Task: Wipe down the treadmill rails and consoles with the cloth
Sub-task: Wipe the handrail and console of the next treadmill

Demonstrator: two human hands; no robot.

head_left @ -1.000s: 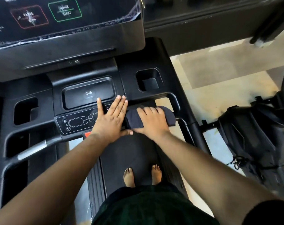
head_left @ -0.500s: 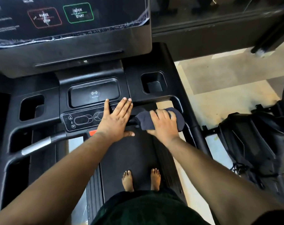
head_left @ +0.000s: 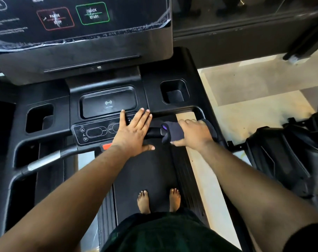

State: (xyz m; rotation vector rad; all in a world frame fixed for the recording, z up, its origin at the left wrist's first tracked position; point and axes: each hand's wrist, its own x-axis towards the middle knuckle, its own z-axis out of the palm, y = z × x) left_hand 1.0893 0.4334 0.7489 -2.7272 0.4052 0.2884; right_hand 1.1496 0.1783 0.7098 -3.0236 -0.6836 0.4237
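Two bare hands work at the lower console of a treadmill, seen from the head camera looking down. The left hand (head_left: 131, 135) lies flat on the button panel (head_left: 94, 132), fingers straight and slightly spread, fingertips reaching the lower edge of the wireless-charging tray (head_left: 108, 102) and thumb extended toward the belt; it holds nothing. The right hand (head_left: 192, 134) is curled over a dark cloth (head_left: 173, 132) that is wrapped round the right grip bar (head_left: 153, 132). The cloth lies beneath the palm and fingers, with a fold protruding on the thumb side toward the left hand and a further portion showing past the knuckles on the outer side. The fingers of the right hand bend down over the far side of the cloth and their tips are hidden; the thumb runs along the near edge. A bare stretch of the bar separates the cloth from the left hand.

Above the panel stands the display screen (head_left: 78, 19), with a red-outlined PAUSE/STOP box and a green-outlined QUICK START box, its protective film ragged along the lower edge. A cup recess (head_left: 174, 91) sits to the right of the tray and another (head_left: 39, 117) to the left. A silver-sleeved left grip bar (head_left: 43, 161) extends at lower left. The person's bare feet (head_left: 159, 200) stand on the running belt (head_left: 145, 175). Another dark machine (head_left: 282, 157) stands on the pale floor at right.
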